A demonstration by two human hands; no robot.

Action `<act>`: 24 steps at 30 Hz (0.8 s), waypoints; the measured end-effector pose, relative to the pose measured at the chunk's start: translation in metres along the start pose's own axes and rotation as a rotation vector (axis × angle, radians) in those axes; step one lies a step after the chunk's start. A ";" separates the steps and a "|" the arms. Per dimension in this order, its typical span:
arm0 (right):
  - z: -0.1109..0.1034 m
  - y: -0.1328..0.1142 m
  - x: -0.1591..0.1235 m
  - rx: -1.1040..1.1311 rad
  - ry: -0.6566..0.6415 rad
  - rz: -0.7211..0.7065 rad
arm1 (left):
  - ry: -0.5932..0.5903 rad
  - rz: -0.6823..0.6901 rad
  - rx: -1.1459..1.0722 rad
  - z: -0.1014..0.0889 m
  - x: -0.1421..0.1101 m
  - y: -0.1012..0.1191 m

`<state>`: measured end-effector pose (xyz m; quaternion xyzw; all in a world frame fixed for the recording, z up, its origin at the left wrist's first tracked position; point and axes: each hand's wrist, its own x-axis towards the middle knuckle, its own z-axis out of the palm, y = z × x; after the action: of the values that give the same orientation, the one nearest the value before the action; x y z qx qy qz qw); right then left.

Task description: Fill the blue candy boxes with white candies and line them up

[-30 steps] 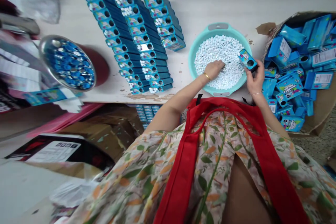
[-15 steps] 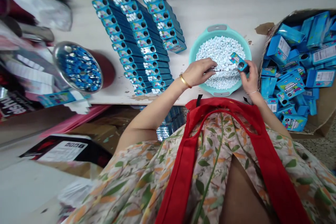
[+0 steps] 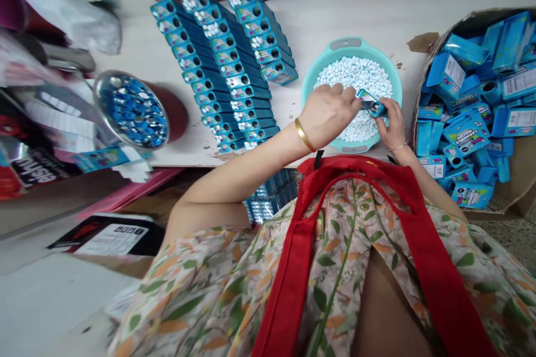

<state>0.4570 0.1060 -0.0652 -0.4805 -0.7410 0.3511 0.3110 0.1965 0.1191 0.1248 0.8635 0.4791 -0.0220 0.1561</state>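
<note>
Blue candy box [image 3: 370,103] is over the right half of the turquoise bowl [image 3: 310,79] of white pellets [image 3: 352,73]. Right hand [image 3: 391,122] grasps it at its right end, so that's the nearer one. Box lies just right of the left hand [image 3: 330,114], fingers bunched at its left end; can't tell if they touch it or pinch anything. Printed end face points up, round hole toward the right hand. That face's long side slants down-right between the hands; body's long axis is foreshortened, can't call it.
</note>
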 end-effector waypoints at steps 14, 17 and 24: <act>-0.020 0.000 0.004 -0.069 0.083 0.092 | -0.309 -0.325 -0.292 0.189 0.022 -0.035; -0.024 -0.001 0.008 -0.072 0.112 0.134 | -0.251 -0.277 -0.467 0.208 0.040 -0.015; -0.030 -0.004 0.015 -0.048 0.180 0.139 | -0.088 -0.146 -0.664 0.184 0.010 -0.046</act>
<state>0.4734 0.1256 -0.0435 -0.5676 -0.6833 0.3094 0.3395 0.1843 0.0959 -0.0632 0.7272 0.5134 0.0866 0.4473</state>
